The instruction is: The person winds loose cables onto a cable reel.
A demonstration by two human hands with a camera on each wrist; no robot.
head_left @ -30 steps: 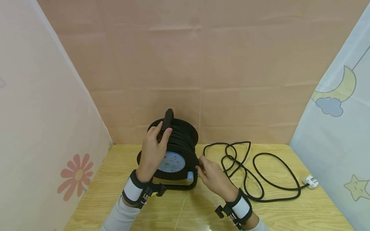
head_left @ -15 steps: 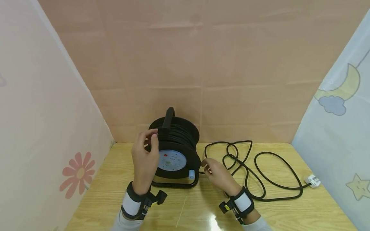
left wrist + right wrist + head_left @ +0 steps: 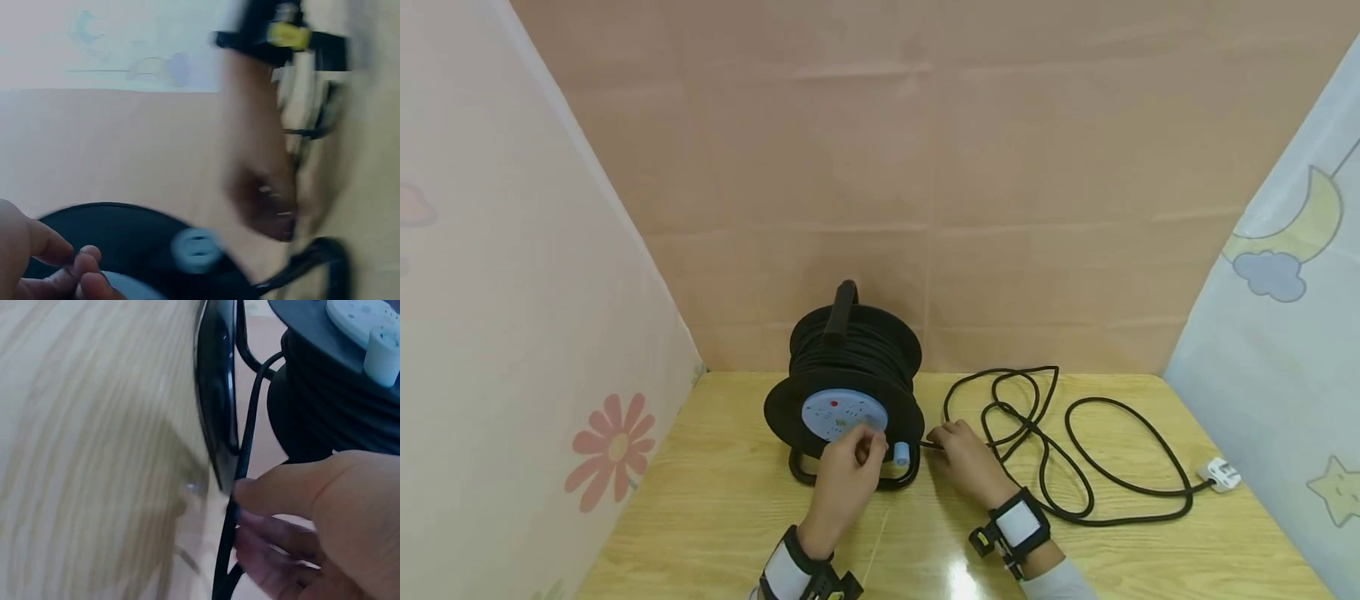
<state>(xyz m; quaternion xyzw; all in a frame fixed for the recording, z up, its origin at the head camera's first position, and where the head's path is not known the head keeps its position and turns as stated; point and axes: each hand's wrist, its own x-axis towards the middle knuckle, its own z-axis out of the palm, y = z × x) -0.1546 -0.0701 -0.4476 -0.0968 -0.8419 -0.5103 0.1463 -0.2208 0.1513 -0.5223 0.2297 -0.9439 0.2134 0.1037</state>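
A black cable reel stands on the table, its round blue socket panel facing the person. A pale blue crank knob sticks out at its lower right. In front of the panel my left hand hovers with loosely curled fingers, thumb near the fingertips, holding nothing. To the reel's right, my right hand pinches the black cable between thumb and fingers, close to where it leaves the drum. The right wrist view shows the cable running past the reel's tubular foot.
Loose cable loops spread over the right side of the wooden table, ending in a white plug. The reel's black handle rises near the brown back wall. Patterned panels stand left and right.
My left hand has let go of the reel's top handle and come down and right, before the socket panel. My right hand has moved slightly right, from the reel's rim onto the cable.
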